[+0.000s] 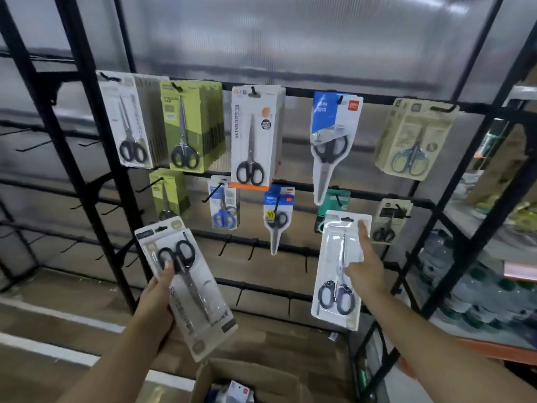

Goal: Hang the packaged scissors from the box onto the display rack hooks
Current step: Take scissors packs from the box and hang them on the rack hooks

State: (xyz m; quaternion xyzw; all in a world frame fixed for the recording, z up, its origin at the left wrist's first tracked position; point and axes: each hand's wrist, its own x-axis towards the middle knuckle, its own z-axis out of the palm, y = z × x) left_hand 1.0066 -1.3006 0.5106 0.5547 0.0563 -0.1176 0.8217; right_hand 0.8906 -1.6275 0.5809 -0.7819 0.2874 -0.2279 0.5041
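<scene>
My left hand (161, 289) grips a small stack of packaged black-handled scissors (189, 289), held tilted in front of the rack's lower left. My right hand (366, 264) holds a white-carded pack of grey-handled scissors (337, 274) upright, thumb over the front near its hang hole, in front of the rack's lower right rows. The black display rack (290, 187) carries several hung scissor packs on its top two rows; bare hooks (252, 251) stick out of the lower bars. The open cardboard box (250, 379) sits at the bottom centre with packs inside.
A black upright post (96, 141) separates this bay from a left bay of bare hooks. At the right stands a shelf unit (479, 257) stacked with goods. A translucent ribbed wall backs the rack. The floor is wood-patterned with white stripes.
</scene>
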